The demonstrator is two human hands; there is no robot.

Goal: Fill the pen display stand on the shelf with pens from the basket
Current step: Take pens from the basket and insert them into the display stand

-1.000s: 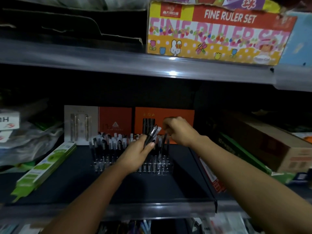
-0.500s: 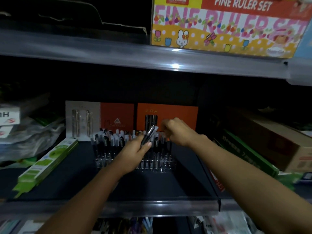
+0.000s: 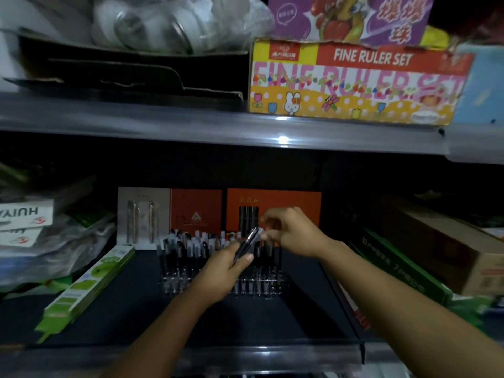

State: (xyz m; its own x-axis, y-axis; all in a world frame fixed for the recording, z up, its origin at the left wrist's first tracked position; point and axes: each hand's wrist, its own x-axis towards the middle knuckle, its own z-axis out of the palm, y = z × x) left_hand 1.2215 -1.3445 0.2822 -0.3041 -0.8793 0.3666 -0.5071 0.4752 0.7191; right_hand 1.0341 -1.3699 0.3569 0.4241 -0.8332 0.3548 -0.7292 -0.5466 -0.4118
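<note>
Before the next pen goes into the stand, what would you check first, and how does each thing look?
1. Spare pens held firmly in the left hand: ok.
2. Right hand has a pen pinched: cannot tell, its fingertips are blurred at the bundle's top.
3. Stand upright on the shelf: ok.
4. Free slot left in the stand: cannot tell, too dark and partly behind the left hand.
5. Way into the stand unblocked: ok, the green box lies off to one side.
6. Basket within reach: cannot tell, not in view.
</note>
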